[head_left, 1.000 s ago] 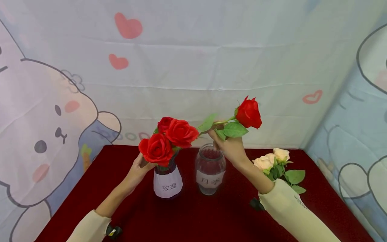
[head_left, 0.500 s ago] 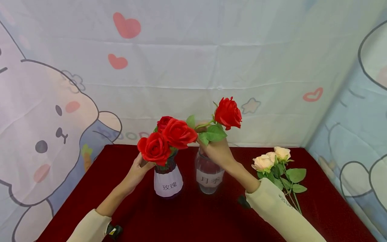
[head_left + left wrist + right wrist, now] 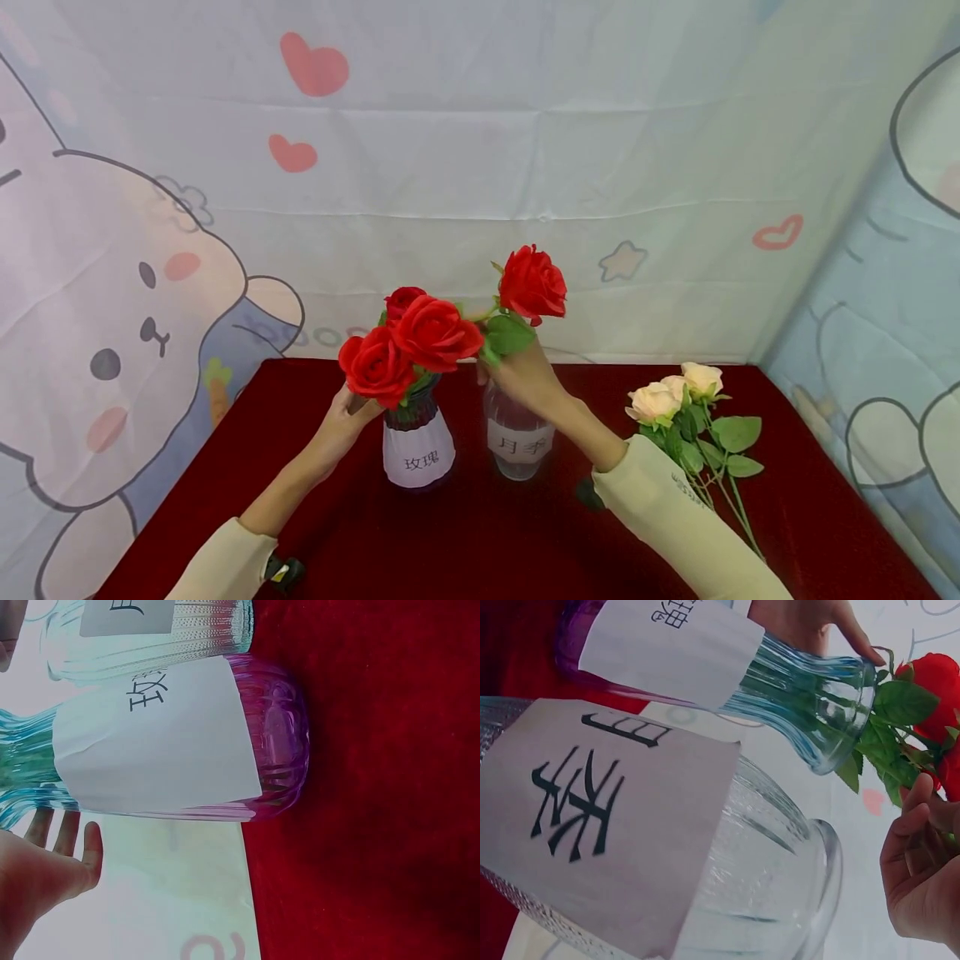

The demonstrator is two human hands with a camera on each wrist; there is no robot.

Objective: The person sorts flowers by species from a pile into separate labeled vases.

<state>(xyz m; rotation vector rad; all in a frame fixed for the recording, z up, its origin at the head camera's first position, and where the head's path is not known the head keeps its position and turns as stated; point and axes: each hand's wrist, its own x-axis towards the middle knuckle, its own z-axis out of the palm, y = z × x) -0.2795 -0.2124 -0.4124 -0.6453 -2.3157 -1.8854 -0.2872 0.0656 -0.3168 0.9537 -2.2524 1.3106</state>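
Observation:
In my right hand (image 3: 517,371) is the stem of a red rose (image 3: 533,283), pinched between curled fingers. Its bloom leans up and right, and green leaves hang below it. The stem's lower end is hidden behind other blooms. My left hand (image 3: 341,425) holds the neck of a ribbed glass vase (image 3: 277,742), blue-green above and purple at its base, with a white paper label (image 3: 418,452). Several red roses (image 3: 435,333) stand in it. Below my right hand stands a clear glass jar (image 3: 772,862) with its own paper label (image 3: 615,817).
Cream roses (image 3: 660,402) with green leaves lie on the dark red tablecloth (image 3: 517,542), right of the jar and partly behind my right sleeve (image 3: 675,508). A printed cloth backdrop (image 3: 480,150) rises behind the table and along its sides.
My right hand has moved left with its rose, from beyond the jar to beside the roses in the vase. More of the cream roses shows. My left hand has stayed at the vase.

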